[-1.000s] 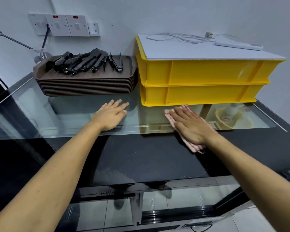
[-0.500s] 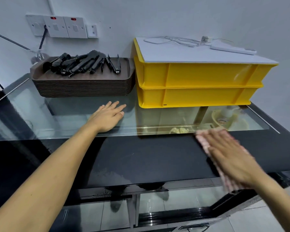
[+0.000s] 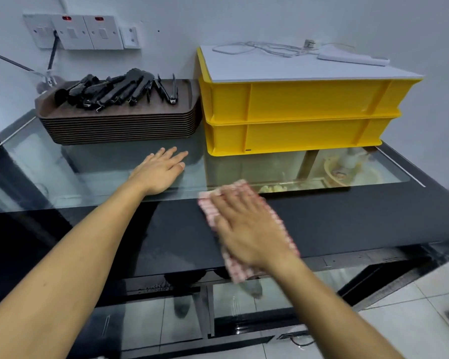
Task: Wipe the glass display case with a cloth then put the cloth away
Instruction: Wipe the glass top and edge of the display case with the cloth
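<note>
While the left hand (image 3: 161, 172) is lying spread on the glass case (image 3: 62, 172), the right hand (image 3: 246, 229) is pressing flat on the checked cloth (image 3: 283, 224), its length running toward the wrist.

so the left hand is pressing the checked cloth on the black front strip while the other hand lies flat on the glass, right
Not quite: the head view shows the right hand pressing the checked cloth on the black front strip. The left hand is the one lying flat on the glass.
</note>
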The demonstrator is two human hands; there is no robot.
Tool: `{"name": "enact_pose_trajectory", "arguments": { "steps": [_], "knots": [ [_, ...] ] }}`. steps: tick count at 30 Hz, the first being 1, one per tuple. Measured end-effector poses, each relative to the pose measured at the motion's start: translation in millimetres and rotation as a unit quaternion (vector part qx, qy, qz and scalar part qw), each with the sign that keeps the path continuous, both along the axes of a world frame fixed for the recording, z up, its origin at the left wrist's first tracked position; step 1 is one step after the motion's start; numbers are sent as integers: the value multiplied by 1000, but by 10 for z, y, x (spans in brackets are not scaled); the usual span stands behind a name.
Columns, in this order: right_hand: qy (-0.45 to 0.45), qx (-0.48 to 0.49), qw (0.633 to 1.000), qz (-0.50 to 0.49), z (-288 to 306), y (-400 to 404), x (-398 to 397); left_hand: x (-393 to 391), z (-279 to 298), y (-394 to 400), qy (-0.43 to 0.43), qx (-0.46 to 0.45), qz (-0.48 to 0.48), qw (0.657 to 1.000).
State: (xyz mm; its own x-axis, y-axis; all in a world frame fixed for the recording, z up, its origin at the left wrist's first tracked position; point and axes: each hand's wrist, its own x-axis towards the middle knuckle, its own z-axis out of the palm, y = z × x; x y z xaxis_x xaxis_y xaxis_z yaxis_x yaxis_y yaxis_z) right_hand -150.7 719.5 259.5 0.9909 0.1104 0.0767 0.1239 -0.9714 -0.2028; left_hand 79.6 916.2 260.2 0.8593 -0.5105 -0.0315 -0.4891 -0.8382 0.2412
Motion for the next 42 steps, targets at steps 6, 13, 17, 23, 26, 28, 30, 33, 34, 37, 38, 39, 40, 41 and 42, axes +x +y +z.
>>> {"name": "enact_pose_trajectory", "arguments": {
  "steps": [6,13,17,23,26,28,30,33,34,37,38,39,40,41,42],
  "knots": [
    [54,4,950,-308,72,-1799,34,-8,-13,-8,-4,0,3,1000],
    [35,41,932,-358,70,-682,1013,-48,28,35,-1,-20,22,1000],
    [50,11,975,-217,85,431,1149,19,36,187,15,-25,16,999],
    [40,-15,996,75,102,491,164,83,28,319,13,-20,-1,1000],
    [48,-43,998,19,102,-13,120,73,8,326,-1,-28,30,999],
    [64,-40,996,-52,95,-171,453,57,-12,316,-1,-25,50,998],
    [61,-28,994,-86,96,17,813,45,-27,298,-3,-18,51,999],
    [43,-36,998,-7,67,569,884,76,17,381,9,-19,25,999],
    [37,-42,997,55,85,747,702,107,21,447,11,-18,13,1000],
    [40,-7,981,192,116,1011,89,196,19,644,12,-17,-4,1000],
    [49,3,978,203,137,979,61,201,19,672,10,-18,-5,1000],
    [50,-5,978,200,146,922,173,196,5,682,8,-20,-1,1000],
    [42,-20,982,182,156,875,373,190,-2,670,4,-22,6,1000],
    [42,-26,987,152,155,831,647,193,-14,650,0,-23,14,1000],
    [54,-23,992,113,168,788,944,200,-18,629,0,-27,24,999]
  ]
}}
